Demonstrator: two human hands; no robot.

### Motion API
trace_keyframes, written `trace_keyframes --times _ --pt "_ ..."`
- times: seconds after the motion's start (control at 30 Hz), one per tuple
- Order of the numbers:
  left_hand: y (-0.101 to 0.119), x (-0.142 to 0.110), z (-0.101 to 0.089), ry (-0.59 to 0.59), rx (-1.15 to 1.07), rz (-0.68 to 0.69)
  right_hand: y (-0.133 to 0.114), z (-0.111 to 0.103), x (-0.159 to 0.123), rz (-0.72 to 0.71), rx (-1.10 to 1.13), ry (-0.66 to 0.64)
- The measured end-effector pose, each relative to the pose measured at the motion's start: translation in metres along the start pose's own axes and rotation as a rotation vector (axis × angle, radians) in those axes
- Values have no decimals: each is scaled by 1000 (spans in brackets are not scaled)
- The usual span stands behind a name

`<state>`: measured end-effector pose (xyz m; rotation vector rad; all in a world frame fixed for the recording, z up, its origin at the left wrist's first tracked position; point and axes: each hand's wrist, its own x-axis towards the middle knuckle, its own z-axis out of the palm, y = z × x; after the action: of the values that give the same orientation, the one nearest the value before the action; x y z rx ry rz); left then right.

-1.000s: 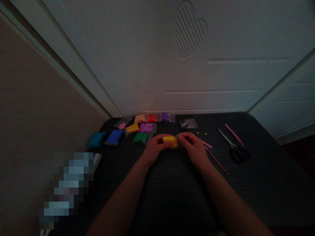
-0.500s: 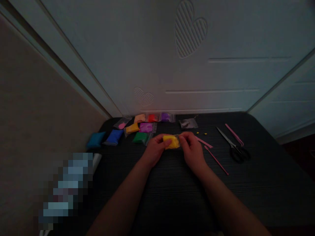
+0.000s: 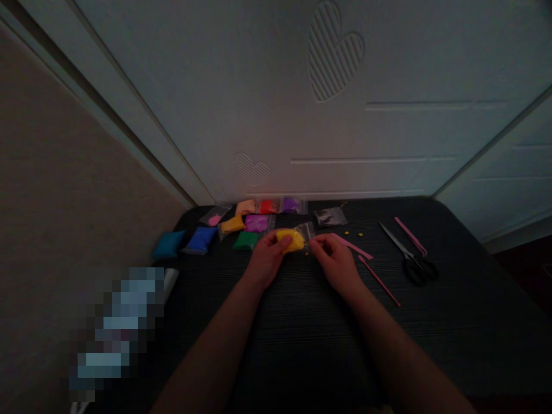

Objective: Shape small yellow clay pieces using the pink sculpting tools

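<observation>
My left hand (image 3: 268,256) grips a small clear bag of yellow modelling clay (image 3: 291,240) above the dark table, thumb on top. The bag's transparent end (image 3: 307,231) sticks out to the right. Just beside that end, my right hand (image 3: 333,256) is closed in a pinch; what lies between its fingertips, if anything, is too small to make out. A tiny yellow speck (image 3: 306,253) shows below the bag, between the hands. Under and past my right hand lies a flat pink tool (image 3: 360,250), with a thin pink stick (image 3: 379,280) nearer me.
Black-handled scissors (image 3: 403,247) and pink tweezers (image 3: 410,236) lie right. Two yellow bits (image 3: 353,233) and a grey packet (image 3: 330,216) sit farther back. Several coloured clay packets, including a blue one (image 3: 200,240) and a green one (image 3: 247,240), lie left. A white panel (image 3: 267,103) rises behind.
The yellow clay bag and my left hand have shifted slightly left and away. My right fingers have come off the bag's end, leaving a small gap. The yellow speck now shows between the hands.
</observation>
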<state>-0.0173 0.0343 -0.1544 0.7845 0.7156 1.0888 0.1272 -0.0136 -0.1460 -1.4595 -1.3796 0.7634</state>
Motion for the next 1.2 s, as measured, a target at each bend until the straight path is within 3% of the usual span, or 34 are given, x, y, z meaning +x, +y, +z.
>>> trace_keyframes --times 0.27,0.5,0.7,0.93,1.2 --pt "-6 2 0 -6 122 5 1 1 0 27 -21 58" --pt "-6 4 -5 -17 269 20 11 0 7 117 167 80" --pt "-9 8 -9 239 347 140 17 1 11 151 242 96" --pt "-11 6 -15 334 884 364 15 -1 7 108 46 41" --pt "-8 5 -14 317 973 407 12 -1 4 -11 -227 -52"
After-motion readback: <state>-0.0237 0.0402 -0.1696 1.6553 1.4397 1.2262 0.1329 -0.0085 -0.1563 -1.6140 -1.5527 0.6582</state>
